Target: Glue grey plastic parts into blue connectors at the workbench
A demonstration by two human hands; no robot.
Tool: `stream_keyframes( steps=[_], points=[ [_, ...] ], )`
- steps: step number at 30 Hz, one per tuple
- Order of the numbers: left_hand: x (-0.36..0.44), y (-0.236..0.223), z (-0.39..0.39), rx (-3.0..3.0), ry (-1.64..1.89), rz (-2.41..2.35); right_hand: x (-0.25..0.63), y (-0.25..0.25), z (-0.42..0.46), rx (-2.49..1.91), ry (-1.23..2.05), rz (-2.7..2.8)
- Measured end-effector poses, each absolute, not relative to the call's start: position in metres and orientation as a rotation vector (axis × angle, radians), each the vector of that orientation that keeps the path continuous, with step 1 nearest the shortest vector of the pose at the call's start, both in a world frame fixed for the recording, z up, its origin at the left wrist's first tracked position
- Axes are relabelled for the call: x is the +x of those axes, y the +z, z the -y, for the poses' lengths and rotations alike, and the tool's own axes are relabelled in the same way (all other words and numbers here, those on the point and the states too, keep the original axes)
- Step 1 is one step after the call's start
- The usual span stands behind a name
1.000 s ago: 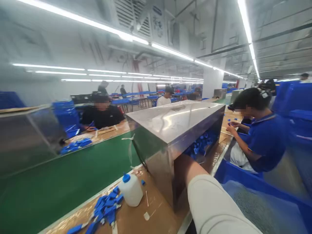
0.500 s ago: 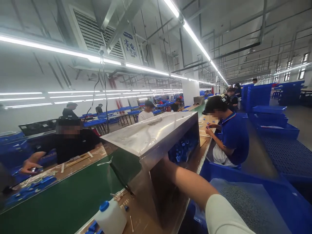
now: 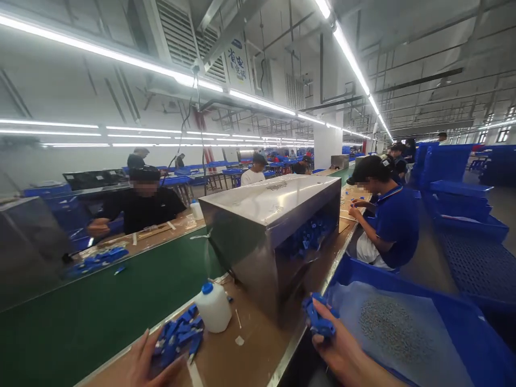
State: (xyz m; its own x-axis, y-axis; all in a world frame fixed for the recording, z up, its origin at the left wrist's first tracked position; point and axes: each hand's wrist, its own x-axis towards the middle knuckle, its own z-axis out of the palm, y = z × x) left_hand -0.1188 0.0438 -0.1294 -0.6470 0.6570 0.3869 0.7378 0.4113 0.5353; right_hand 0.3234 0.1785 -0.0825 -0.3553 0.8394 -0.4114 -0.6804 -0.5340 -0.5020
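Note:
My right hand (image 3: 336, 333) is closed around a clump of small blue plastic parts (image 3: 318, 317), held just off the bench's front edge. At the lower left, my left hand (image 3: 149, 360) has its fingers spread beside a pile of similar blue parts (image 3: 177, 336) on the brown bench (image 3: 229, 360). Whether it touches the nearest parts is hard to make out. Right of that pile stands a white plastic bottle (image 3: 213, 309) with a blue cap. More blue parts (image 3: 308, 236) lie inside the open side of the metal box (image 3: 242, 242).
Beyond the bench runs a green conveyor belt (image 3: 133, 295), with a person in black (image 3: 149, 207) across it. A person in a blue shirt (image 3: 393, 220) sits farther along on the right. A blue bin (image 3: 455, 312) with a plastic sheet and small grains stands at my right.
My right arm has come out of the metal box, and the hand now holds blue parts. My left hand has come into view by the pile. The view has shifted left and down.

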Motion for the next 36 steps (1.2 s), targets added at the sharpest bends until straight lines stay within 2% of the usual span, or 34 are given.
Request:
stream_keyframes(
  steps=[5, 8, 10, 13, 16, 20, 28, 36],
  points=[
    [-0.116, -0.117, 0.028, -1.282, -1.397, 2.472, 0.273, -0.075, -0.107, -0.789, 2.419, 0.699],
    [-0.108, -0.109, 0.072, -1.080, -1.744, 2.347, 0.194, -0.070, -0.100, -0.648, 2.514, 1.010],
    [-0.105, -0.115, 0.095, -0.869, -2.018, 2.247, 0.121, -0.072, -0.094, -0.501, 2.435, 1.346],
    [-0.096, -0.139, 0.114, -0.889, -2.110, 2.274, 0.013, -0.083, -0.076, -0.227, 2.032, 1.958],
    [-0.087, -0.163, 0.115, -0.939, -1.875, 2.442, -0.061, -0.101, -0.061, -0.073, 1.878, 2.181],
    [-0.084, -0.179, 0.100, -0.827, -1.455, 2.640, -0.104, -0.133, -0.055, 0.134, 1.646, 2.398],
    [-0.097, -0.167, 0.086, -0.735, -0.999, 2.837, -0.115, -0.164, -0.086, 0.387, 1.375, 2.513],
    [-0.104, -0.156, 0.085, -0.789, -0.758, 2.798, -0.107, -0.185, -0.111, 0.158, 1.248, 2.430]
  ],
)
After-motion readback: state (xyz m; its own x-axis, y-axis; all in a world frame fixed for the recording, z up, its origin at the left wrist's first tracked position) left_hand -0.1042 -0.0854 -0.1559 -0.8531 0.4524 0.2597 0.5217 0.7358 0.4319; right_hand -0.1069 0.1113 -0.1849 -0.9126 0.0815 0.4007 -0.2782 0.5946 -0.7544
